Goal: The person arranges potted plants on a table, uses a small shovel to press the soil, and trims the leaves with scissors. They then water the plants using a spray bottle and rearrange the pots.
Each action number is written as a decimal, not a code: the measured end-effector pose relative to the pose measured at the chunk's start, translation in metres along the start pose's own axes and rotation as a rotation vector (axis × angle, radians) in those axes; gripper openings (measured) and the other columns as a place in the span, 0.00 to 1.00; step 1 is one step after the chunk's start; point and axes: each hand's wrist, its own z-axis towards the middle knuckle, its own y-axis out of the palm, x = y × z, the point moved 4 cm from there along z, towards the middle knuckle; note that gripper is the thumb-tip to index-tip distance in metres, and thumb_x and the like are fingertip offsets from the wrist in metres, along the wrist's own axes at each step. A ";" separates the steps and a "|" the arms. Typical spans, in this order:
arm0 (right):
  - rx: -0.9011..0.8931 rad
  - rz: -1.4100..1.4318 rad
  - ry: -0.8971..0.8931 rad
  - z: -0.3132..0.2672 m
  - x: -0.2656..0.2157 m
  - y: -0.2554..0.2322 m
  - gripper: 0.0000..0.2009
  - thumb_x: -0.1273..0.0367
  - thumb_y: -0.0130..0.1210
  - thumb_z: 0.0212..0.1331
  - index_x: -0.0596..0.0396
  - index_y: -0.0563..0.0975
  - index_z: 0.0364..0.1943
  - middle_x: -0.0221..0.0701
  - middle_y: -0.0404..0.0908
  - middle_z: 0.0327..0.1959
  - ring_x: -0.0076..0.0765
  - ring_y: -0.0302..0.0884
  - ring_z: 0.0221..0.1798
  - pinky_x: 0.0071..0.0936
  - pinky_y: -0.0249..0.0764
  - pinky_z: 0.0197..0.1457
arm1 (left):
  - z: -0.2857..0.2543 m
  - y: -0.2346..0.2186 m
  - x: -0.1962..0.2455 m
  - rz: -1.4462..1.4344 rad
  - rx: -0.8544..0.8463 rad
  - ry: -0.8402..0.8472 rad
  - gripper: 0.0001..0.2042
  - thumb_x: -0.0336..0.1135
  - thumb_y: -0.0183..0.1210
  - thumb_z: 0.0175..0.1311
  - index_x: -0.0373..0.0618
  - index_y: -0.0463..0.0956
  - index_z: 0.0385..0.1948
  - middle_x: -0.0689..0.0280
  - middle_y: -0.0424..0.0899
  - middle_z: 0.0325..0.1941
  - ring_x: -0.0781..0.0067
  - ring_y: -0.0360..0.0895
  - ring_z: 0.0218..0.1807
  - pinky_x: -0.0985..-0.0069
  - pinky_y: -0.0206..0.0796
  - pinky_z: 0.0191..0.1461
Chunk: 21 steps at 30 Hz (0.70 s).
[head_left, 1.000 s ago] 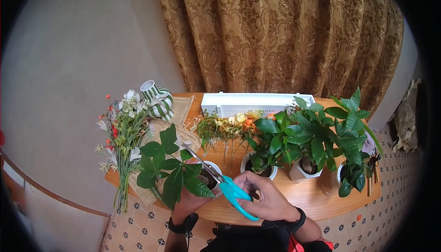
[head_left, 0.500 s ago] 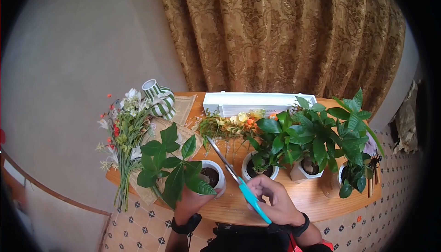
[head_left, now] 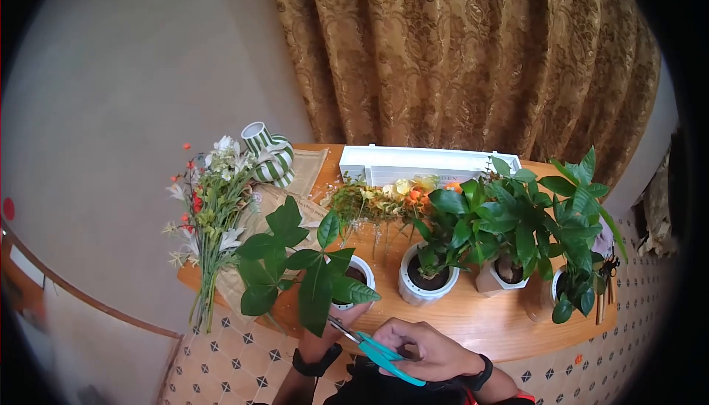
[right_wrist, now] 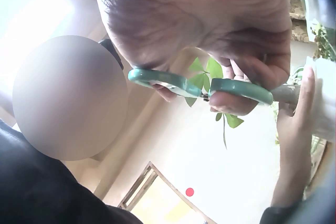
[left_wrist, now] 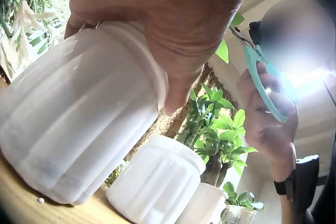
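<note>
My left hand (left_wrist: 173, 19) grips a white fluted pot (left_wrist: 89, 108) at its rim, thumb against the side. In the head view, a leafy green plant (head_left: 315, 294) leans left out of that pot and partly covers the left hand. My right hand (head_left: 428, 349) holds teal-handled scissors (head_left: 391, 361), with fingers through the handle loops (right_wrist: 241, 90). The scissors point up and left, their tips close to the plant's lowest large leaf and near the left wrist.
Several potted plants (head_left: 509, 220) stand on the wooden table's right side. Behind are a white planter box (head_left: 428, 160) and yellow-orange flowers (head_left: 402, 191). A flower bunch (head_left: 214, 235) lies left on brown paper (head_left: 306, 172), beside a green-striped vase (head_left: 272, 157).
The scissors swung right, away from the plant, then came back lower and left beneath its leaves. The left hand stays at the pot. The head view has shifted slightly.
</note>
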 end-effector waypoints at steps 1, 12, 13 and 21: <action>-0.032 0.029 0.016 0.005 -0.002 0.002 0.20 0.72 0.60 0.65 0.62 0.70 0.59 0.32 0.84 0.47 0.23 0.81 0.48 0.24 0.75 0.53 | 0.000 0.001 0.000 0.020 -0.031 0.021 0.28 0.42 0.82 0.40 0.38 0.80 0.41 0.61 0.85 0.38 0.67 0.83 0.38 0.68 0.76 0.40; 0.027 0.163 -0.033 0.026 -0.008 0.012 0.16 0.76 0.57 0.66 0.59 0.70 0.57 0.26 0.76 0.42 0.19 0.75 0.42 0.20 0.73 0.49 | -0.012 0.000 0.000 -0.240 -0.115 -0.174 0.15 0.33 0.76 0.53 0.37 0.81 0.38 0.62 0.86 0.36 0.71 0.83 0.36 0.71 0.76 0.39; 0.040 0.204 -0.022 0.025 -0.007 0.013 0.15 0.76 0.57 0.67 0.59 0.70 0.56 0.26 0.75 0.40 0.19 0.73 0.39 0.19 0.71 0.44 | -0.009 0.001 0.001 -0.270 -0.116 -0.165 0.18 0.36 0.78 0.51 0.37 0.81 0.37 0.62 0.86 0.36 0.72 0.82 0.35 0.71 0.76 0.39; 0.080 0.214 -0.040 0.024 -0.008 0.013 0.12 0.75 0.54 0.70 0.59 0.70 0.54 0.26 0.74 0.36 0.17 0.71 0.33 0.16 0.68 0.36 | -0.018 -0.001 -0.005 -0.079 -0.157 0.011 0.22 0.38 0.78 0.52 0.37 0.82 0.45 0.57 0.86 0.43 0.64 0.84 0.41 0.66 0.78 0.44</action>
